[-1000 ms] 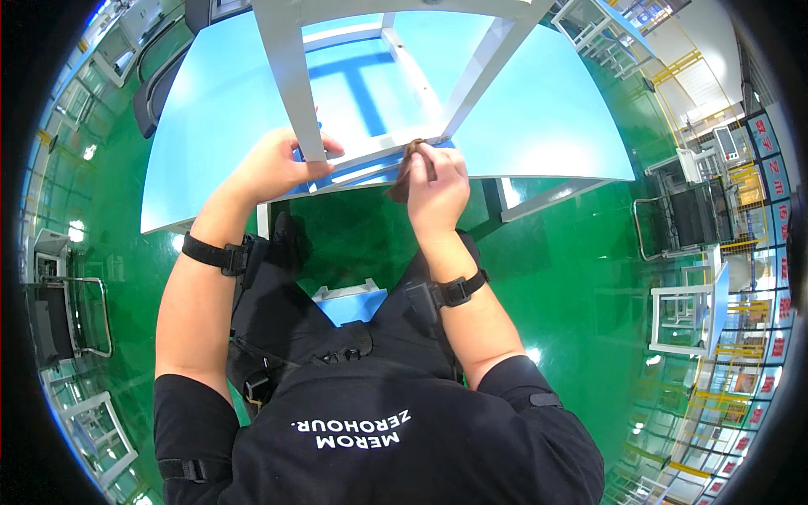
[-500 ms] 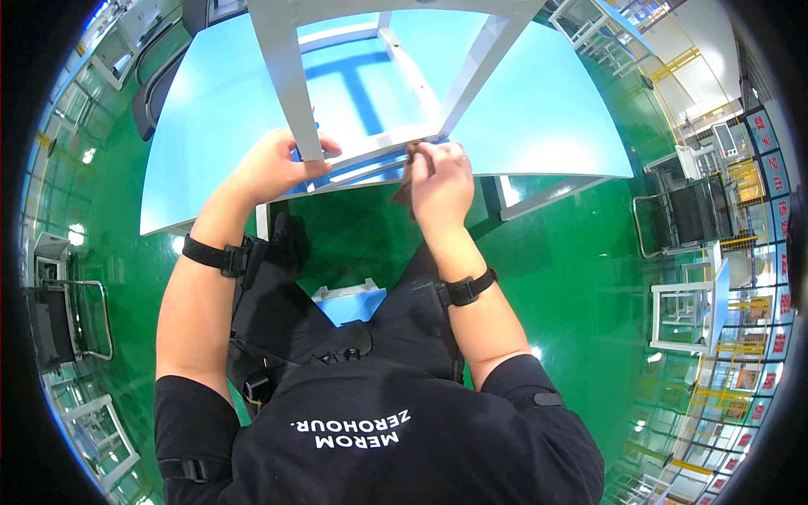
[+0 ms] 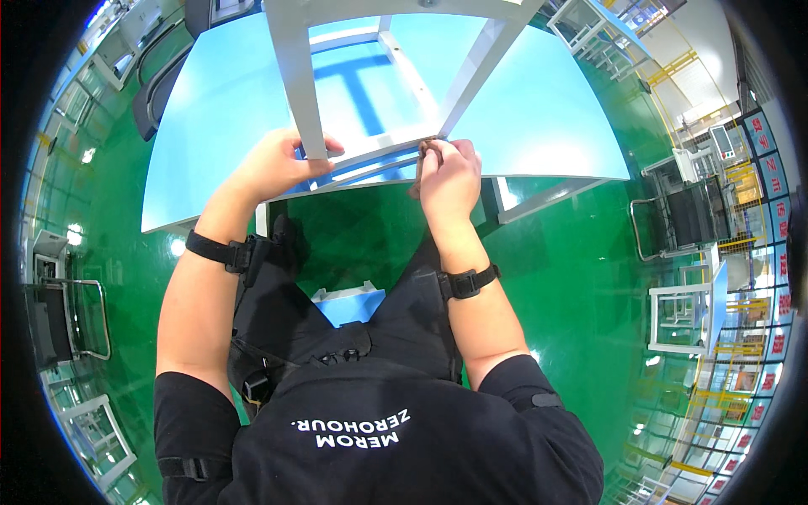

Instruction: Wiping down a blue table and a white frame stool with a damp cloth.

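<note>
A white frame (image 3: 296, 80) with legs and crossbars, like a stool frame, stands on the blue table (image 3: 215, 101) at its near edge. My left hand (image 3: 282, 164) is closed round the foot of the near left leg, thumb in front and fingers behind. My right hand (image 3: 453, 181) pinches a crumpled brown piece (image 3: 422, 167), perhaps a cloth or sandpaper, at the near right corner, where the lower crossbar (image 3: 383, 143) meets the leg. My fingers cover part of the brown piece and of that joint.
My legs are under the table's near edge, with a small blue-topped stool (image 3: 349, 305) between them. Black chairs (image 3: 680, 215) stand at both sides on the green floor (image 3: 572, 269). More white frames and tables (image 3: 680, 313) line the sides.
My right hand has moved slightly right with the brown piece, along the near corner of the frame. The near left leg appears a little further right, with my left hand still on it.
</note>
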